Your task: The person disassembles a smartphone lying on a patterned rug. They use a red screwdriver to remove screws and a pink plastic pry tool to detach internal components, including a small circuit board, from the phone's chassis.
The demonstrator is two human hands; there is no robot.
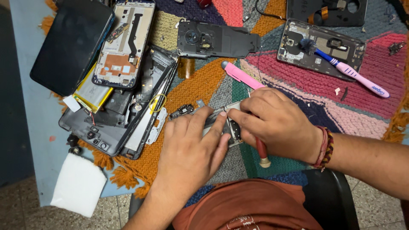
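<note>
Both hands together on the small phone frame (pixel 232 123): left hand (pixel 191 149) pinning it flat, right hand (pixel 272 123) gripping a red-handled tool (pixel 260 151). Best kept pressed firmly, tip steady.

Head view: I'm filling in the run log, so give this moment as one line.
left hand pressing phone frame | right hand holding red-handled tool on it | pink tool beside | on woven mat

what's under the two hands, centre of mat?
A grey phone part lies under the left hand and right hand, on the knitted mat. The right hand holds a red-handled tool; its tip and most of the part are covered.
</note>
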